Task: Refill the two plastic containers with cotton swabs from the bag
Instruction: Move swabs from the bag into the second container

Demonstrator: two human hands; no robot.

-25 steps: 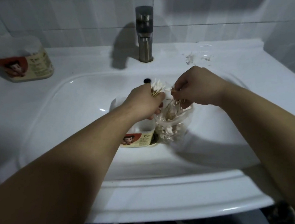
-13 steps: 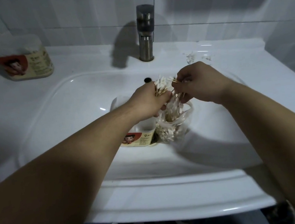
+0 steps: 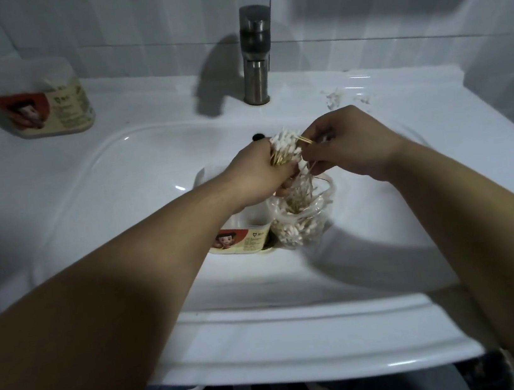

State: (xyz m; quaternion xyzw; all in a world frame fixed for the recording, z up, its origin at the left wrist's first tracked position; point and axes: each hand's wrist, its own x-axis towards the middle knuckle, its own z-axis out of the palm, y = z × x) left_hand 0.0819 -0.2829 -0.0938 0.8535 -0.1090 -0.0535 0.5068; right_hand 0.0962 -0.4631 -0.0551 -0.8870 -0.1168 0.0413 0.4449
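Fingers of the left hand [image 3: 256,175] are clamped round a bundle of cotton swabs [image 3: 286,151], white tips up, straight in front of the faucet [image 3: 254,56]; the right hand [image 3: 351,145] pinches a few sticks at the bundle's edge, fingertips together; the clear bag [image 3: 305,221] of swabs sits under both hands, further forward of the faucet; an open container [image 3: 242,241] stands just beside it, forward-left of the faucet; a second container [image 3: 41,102] stands well left of the faucet; loose swabs [image 3: 334,99] lie near its right.
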